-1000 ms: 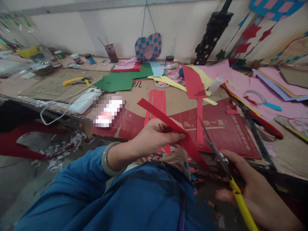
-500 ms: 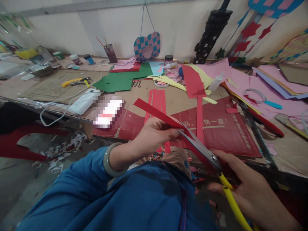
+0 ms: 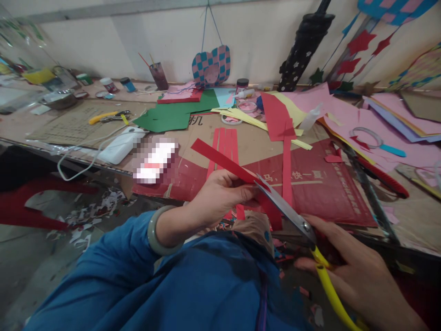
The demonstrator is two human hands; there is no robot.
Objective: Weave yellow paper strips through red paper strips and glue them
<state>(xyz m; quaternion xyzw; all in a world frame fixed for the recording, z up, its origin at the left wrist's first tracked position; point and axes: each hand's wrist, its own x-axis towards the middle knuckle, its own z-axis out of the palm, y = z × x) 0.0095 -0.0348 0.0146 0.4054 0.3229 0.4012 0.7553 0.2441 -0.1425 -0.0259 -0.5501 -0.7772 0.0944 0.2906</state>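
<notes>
My left hand pinches a long red paper strip between thumb and fingers, with a pale bangle on that wrist. My right hand is closed around yellow-handled scissors. Their steel blades reach left across the strip, just beside my left fingertips. The strip's lower part hangs down behind the blades. Where the blades cross the paper, I cannot tell how far the cut goes.
Under my hands lies a red printed board on a cardboard-covered table. Several red strips lie beyond it. Green paper and pink sheets lie further back. Paper scraps cover the floor at left.
The scissors have swung in from the right, from pointing up and away to lying across the red strip. The strip has shifted slightly left, and both hands stay close to it.
</notes>
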